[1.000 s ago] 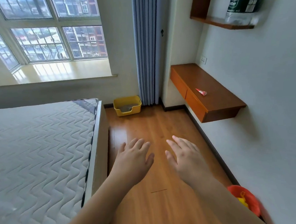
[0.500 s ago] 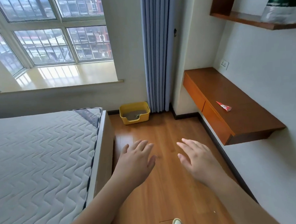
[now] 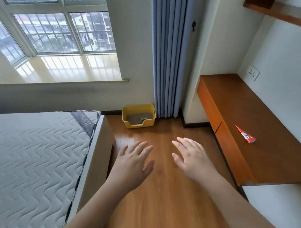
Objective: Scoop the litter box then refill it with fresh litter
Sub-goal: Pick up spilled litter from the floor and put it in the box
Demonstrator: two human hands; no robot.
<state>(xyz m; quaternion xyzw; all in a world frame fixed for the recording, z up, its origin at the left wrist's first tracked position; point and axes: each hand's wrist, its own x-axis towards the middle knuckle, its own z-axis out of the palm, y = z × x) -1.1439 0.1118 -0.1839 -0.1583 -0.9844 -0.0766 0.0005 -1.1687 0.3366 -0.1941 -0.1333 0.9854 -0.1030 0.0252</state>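
Empty hands held out over the floor
The left hand [image 3: 133, 164] and right hand [image 3: 192, 157] are spread flat, holding nothing; the yellow litter box [image 3: 138, 116] sits far ahead by the curtain [image 3: 168, 60].

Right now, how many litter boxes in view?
1. A yellow litter box sits on the wood floor by the far wall, between the bed and the blue curtain. Others could be hidden behind the bed.

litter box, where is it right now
In the head view the yellow litter box sits on the wood floor against the far wall, just left of the blue curtain and beyond the bed's corner.
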